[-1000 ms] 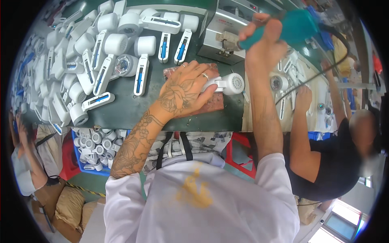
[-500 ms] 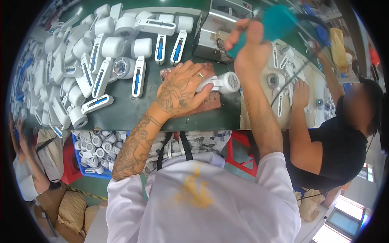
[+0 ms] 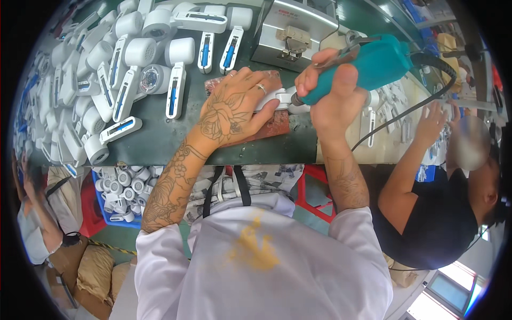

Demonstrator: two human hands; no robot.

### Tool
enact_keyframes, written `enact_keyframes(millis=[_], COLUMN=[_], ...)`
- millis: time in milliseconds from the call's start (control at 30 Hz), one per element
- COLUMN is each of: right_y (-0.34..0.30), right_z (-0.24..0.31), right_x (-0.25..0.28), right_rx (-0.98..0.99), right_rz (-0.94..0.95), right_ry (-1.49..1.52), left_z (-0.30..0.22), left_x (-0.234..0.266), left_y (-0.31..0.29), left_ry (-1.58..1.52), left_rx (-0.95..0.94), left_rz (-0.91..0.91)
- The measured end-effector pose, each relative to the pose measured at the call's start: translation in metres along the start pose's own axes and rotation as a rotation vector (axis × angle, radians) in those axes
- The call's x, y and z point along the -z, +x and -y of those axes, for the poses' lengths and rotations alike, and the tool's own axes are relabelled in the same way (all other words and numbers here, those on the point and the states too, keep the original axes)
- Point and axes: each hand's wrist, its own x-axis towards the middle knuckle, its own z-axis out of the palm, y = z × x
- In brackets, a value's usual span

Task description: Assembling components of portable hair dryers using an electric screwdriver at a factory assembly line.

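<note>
My left hand presses a white hair-dryer-shaped appliance down onto a reddish slab, its fingers wrapped over the handle. In my right hand is a teal electric screwdriver, held nearly level with its dark cable trailing off to the right. The driver's tip meets the appliance where handle and round head join; whether it sits in a screw I cannot tell. Behind the driver and my right fingers, most of the appliance's head is hidden.
Similar white appliances with open handles showing blue parts crowd the bench's left. A silver metal machine stands behind the slab. Below the bench edge is a blue crate of round white parts. A co-worker in black sits at right.
My right hand has brought the screwdriver down from above onto the appliance. The left hand keeps its hold. At right, the co-worker's arm and head have shifted.
</note>
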Motion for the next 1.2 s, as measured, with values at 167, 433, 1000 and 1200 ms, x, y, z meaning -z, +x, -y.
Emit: enact_keyframes(millis=[167,433,1000,1200], right_y=[-0.006,-0.004,-0.066,-0.106], right_z=[-0.012,-0.013,0.051,0.036], right_x=[0.001,-0.003,0.013,0.017], right_rx=[0.01,0.029,0.159,0.038], right_rz=[0.023,0.017,-0.107,-0.114], right_ry=[0.034,-0.001,0.4,0.334], left_z=[-0.001,0.001,-0.013,0.101], left_x=[-0.004,-0.002,0.07,0.224], left_y=[-0.001,0.006,-0.056,-0.121], left_ry=[0.042,0.003,0.148,-0.04], left_rx=[-0.01,-0.04,-0.105,0.453], left_rz=[0.007,0.027,-0.259,-1.063])
